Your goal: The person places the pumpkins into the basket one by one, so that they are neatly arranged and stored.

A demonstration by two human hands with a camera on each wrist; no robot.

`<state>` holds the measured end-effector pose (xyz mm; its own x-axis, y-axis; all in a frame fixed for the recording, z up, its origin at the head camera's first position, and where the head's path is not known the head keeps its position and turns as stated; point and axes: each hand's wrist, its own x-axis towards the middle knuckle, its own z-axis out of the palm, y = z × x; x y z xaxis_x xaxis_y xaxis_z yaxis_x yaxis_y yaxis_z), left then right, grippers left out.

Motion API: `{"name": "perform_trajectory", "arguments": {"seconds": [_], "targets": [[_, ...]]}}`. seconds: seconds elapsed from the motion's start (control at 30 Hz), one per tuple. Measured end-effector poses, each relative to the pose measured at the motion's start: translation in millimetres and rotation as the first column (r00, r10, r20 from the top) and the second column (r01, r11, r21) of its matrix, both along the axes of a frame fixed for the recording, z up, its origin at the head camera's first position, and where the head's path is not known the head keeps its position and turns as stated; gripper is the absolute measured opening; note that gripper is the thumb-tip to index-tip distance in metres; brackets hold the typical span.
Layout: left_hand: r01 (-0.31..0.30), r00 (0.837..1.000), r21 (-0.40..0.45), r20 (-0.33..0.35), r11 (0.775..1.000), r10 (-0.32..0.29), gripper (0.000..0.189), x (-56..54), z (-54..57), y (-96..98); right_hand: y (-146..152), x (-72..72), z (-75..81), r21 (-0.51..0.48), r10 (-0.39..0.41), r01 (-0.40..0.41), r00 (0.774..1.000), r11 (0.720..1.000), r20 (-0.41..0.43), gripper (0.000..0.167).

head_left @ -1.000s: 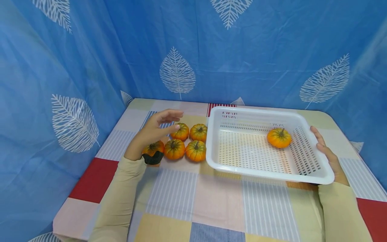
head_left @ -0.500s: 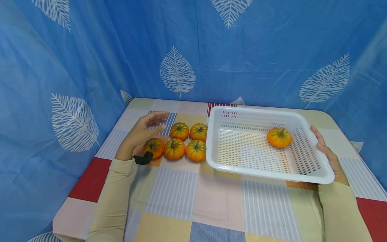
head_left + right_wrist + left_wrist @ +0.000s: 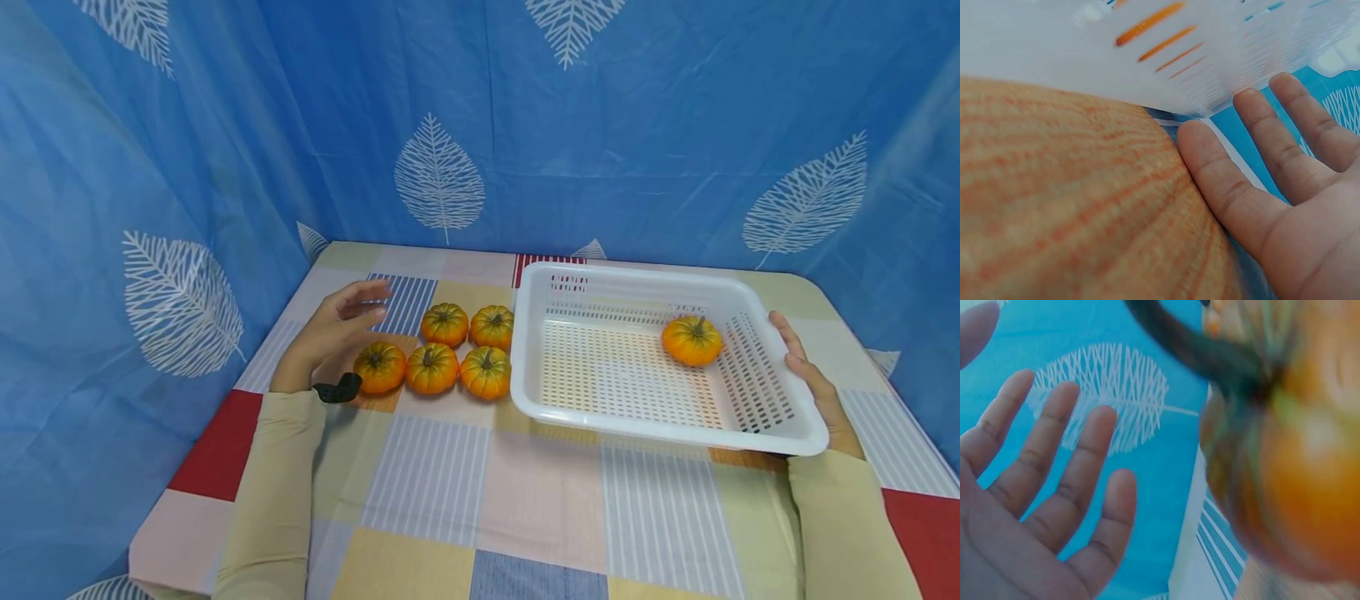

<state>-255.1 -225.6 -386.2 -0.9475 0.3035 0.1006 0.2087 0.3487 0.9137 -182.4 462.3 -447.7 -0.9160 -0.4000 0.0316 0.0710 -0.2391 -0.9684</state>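
Note:
My left hand [image 3: 330, 329] hovers at the left of the table with nothing in it, its fingers spread apart in the left wrist view. Right beside it is a small orange pumpkin [image 3: 380, 367] with a dark green stem, which looms large as a pumpkin [image 3: 1297, 469] in the left wrist view. Several such pumpkins stand in two rows against the left side of a white plastic basket [image 3: 630, 433]. Inside the basket, toward its right end, lies another pumpkin [image 3: 692, 341]. My right hand [image 3: 817, 392] rests its extended fingers [image 3: 1260, 119] along the basket's right outer side.
A patchwork checked tablecloth [image 3: 540, 508] covers the table. Blue curtains [image 3: 600, 167] with white leaf prints hang behind it and along the left. A black wrist strap piece [image 3: 339, 388] sticks out at my left cuff.
My left hand has drawn back to the left from over the pumpkins, uncovering the leftmost one. The right hand, basket and pumpkins stay where they were.

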Motion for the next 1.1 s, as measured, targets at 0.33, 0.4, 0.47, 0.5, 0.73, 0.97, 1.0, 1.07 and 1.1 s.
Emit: {"name": "perform_trajectory", "arguments": {"seconds": [0.33, 0.4, 0.47, 0.5, 0.73, 0.97, 1.0, 1.07, 1.1], "targets": [[0.02, 0.99, 0.032, 0.142, 0.999, -0.024, 0.062, -1.0, -13.8, -21.1, 2, -1.3, 0.5, 0.113, 0.007, -0.007, 1.0, 0.994, 0.001, 0.069], [0.03, 0.981, 0.032, 0.19, 0.999, -0.035, 0.065, 0.1, -14.7, -24.4, 0, -0.9, 0.4, 0.11, -0.007, 0.008, 1.0, 0.994, -0.008, 0.069], [0.048, 0.97, 0.027, 0.238, 0.998, -0.053, 0.069, 0.4, -16.0, -27.5, -2, -0.2, 0.3, 0.101, -0.023, 0.025, 0.999, 0.995, -0.024, 0.069], [0.06, 0.963, 0.025, 0.261, 0.998, -0.065, 0.07, 0.3, -16.8, -28.9, -3, 0.1, 0.0, 0.079, -0.032, 0.034, 0.999, 0.996, -0.026, 0.068], [0.113, 0.931, 0.015, 0.346, 0.993, -0.111, 0.075, -4.1, -25.5, -32.2, -12, 2.2, -1.8, -0.132, -0.073, 0.07, 0.997, 0.989, -0.022, 0.067], [0.191, 0.889, 0.063, 0.412, 0.98, -0.2, 0.081, -3.7, -30.1, -31.5, -10, 1.9, -0.5, -0.089, -0.064, 0.063, 0.998, 0.994, -0.008, 0.068], [0.212, 0.883, 0.067, 0.415, 0.975, -0.22, 0.082, -3.2, -29.9, -32.0, -8, 1.7, 0.3, -0.05, -0.054, 0.054, 0.999, 0.997, -0.006, 0.068], [0.246, 0.875, 0.068, 0.413, 0.967, -0.252, 0.082, -2.7, -30.2, -33.0, -5, 1.3, 2.6, 0.017, -0.035, 0.035, 0.999, 0.999, 0.003, 0.069], [0.259, 0.874, 0.06, 0.411, 0.964, -0.26, 0.082, -2.9, -30.9, -33.3, -4, 1.0, 3.7, 0.048, -0.026, 0.025, 1.0, 0.999, 0.007, 0.069]]}}
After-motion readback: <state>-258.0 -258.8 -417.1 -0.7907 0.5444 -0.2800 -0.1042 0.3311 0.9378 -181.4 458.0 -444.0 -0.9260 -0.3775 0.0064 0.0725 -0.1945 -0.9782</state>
